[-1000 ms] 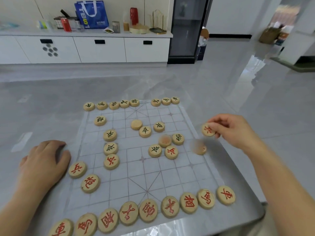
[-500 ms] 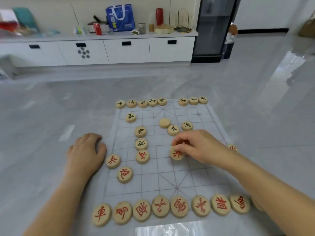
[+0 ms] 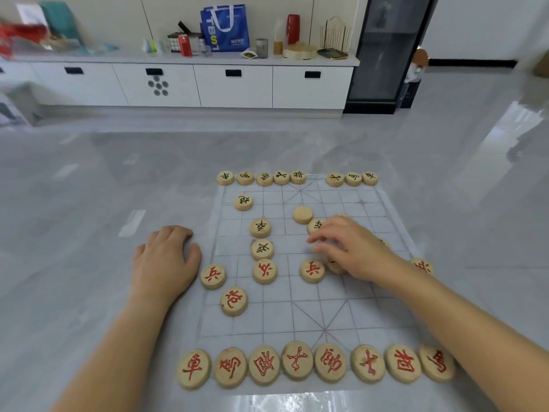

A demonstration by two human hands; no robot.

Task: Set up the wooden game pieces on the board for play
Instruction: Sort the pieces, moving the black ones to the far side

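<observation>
A red soldier piece (image 3: 312, 270) sits on the board (image 3: 350, 307), freshly set down — half a second ago the right hand (image 3: 353, 251) still pinched it. Now those fingers curl over a neighbouring piece (image 3: 335, 266), grip unclear, while the left hand (image 3: 166, 263) rests flat, empty, steadying the board's edge.

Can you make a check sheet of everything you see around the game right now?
Surface: translucent gridded board sheet lying on a glossy grey floor.
Job's things: round wooden pieces with red characters in the near row; black-character pieces in the far row; one blank-faced wooden piece mid-board.
Clutter: nothing seen on the board.
Grippers: left hand flat on the floor beside the board; right hand curled over mid-board pieces, grip unclear.
Cables: nothing seen.
Surroundings: white cabinet, blue bag, red can.
</observation>
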